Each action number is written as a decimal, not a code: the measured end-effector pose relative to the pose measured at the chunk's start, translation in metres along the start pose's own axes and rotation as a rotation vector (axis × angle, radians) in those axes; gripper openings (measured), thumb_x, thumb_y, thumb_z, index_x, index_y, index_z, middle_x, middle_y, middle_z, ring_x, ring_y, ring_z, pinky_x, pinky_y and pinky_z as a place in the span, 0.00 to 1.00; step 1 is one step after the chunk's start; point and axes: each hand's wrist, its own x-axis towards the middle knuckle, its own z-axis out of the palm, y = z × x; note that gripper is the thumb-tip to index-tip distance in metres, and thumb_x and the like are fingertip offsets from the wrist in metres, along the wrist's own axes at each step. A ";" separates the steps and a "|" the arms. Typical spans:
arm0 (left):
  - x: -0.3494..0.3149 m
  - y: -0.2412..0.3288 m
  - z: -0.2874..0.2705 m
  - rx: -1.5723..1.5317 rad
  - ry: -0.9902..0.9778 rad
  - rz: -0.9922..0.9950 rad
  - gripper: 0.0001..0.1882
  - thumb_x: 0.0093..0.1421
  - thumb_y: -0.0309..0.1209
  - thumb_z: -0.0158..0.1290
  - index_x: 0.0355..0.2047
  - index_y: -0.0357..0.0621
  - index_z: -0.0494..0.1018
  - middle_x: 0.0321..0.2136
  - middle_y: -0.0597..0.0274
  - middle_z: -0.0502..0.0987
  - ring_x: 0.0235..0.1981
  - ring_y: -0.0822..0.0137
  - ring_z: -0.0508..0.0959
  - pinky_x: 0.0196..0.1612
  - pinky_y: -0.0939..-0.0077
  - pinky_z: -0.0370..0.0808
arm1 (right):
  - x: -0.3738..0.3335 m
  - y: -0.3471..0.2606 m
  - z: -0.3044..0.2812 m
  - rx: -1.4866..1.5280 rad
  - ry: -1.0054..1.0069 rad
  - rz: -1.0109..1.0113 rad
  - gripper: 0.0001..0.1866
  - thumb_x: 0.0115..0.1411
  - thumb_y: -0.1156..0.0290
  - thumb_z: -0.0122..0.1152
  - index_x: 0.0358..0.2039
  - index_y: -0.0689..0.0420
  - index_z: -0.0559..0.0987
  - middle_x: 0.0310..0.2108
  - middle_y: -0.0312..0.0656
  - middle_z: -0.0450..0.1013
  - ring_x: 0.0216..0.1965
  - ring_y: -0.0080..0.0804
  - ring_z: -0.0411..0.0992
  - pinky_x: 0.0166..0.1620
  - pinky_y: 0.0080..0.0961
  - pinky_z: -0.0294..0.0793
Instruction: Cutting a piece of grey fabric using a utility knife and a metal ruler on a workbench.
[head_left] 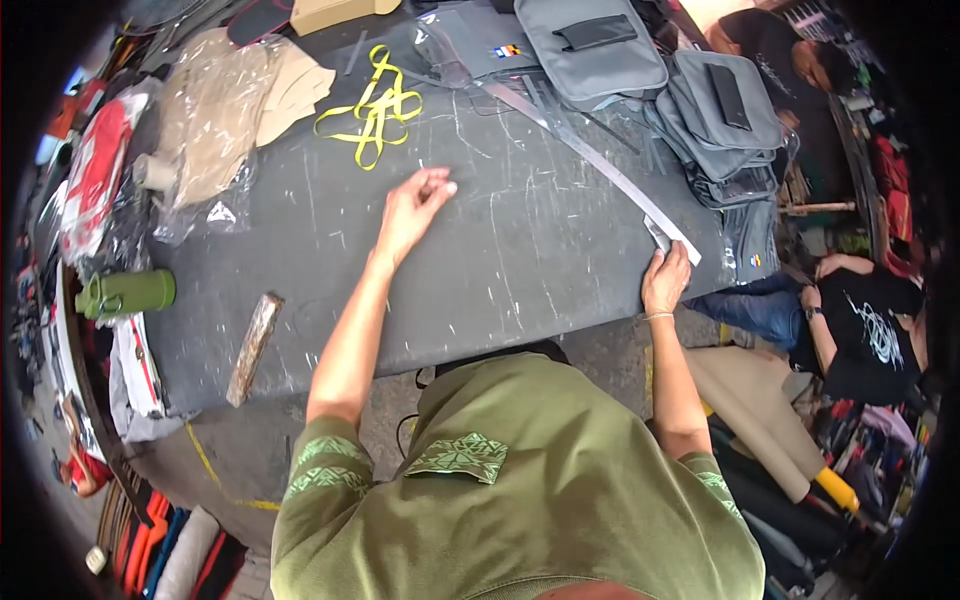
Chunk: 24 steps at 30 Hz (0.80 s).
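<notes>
A long metal ruler (pixel 610 170) lies slantwise across the right half of the dark worktable (pixel 480 260). My right hand (pixel 667 283) is at its near end, with the fingers closed on the edge there. A small, flat, shiny piece (pixel 657 234) shows just beyond those fingertips; I cannot tell whether it is held too. My left hand (pixel 413 208) hovers over the middle of the table, fingers loosely bent and thumb apart, with nothing visible in it. Beyond that hand lies a loose tangle of yellow strap (pixel 378 112).
Grey bags (pixel 595 50) are piled at the far right. Brown sheets in clear plastic (pixel 215 110) lie at the far left. A green bottle (pixel 130 293) and a worn bar (pixel 255 348) are at the left. A person in black (pixel 870 320) sits beyond the right edge, near fabric rolls (pixel 750 410).
</notes>
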 end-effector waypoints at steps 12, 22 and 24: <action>0.233 0.025 0.031 0.563 -0.030 0.563 0.24 0.59 0.40 0.64 0.53 0.42 0.77 0.61 0.50 0.73 0.64 0.46 0.70 0.64 0.53 0.69 | 0.001 -0.021 -0.009 -0.111 -0.077 0.154 0.27 0.68 0.56 0.54 0.63 0.54 0.69 0.65 0.45 0.65 0.69 0.43 0.60 0.71 0.56 0.49; 0.270 0.033 0.045 0.840 -0.101 0.447 0.34 0.50 0.51 0.70 0.52 0.44 0.78 0.49 0.51 0.82 0.51 0.50 0.81 0.56 0.54 0.75 | 0.000 -0.017 -0.010 -0.111 -0.058 0.160 0.26 0.67 0.57 0.55 0.62 0.54 0.69 0.64 0.45 0.66 0.69 0.42 0.59 0.70 0.53 0.51; 0.274 0.036 0.040 0.858 -0.143 0.425 0.34 0.51 0.52 0.68 0.53 0.47 0.78 0.48 0.50 0.82 0.50 0.49 0.82 0.54 0.54 0.76 | 0.001 -0.018 -0.010 -0.098 -0.058 0.157 0.26 0.67 0.57 0.55 0.62 0.54 0.69 0.64 0.45 0.66 0.69 0.42 0.59 0.70 0.53 0.51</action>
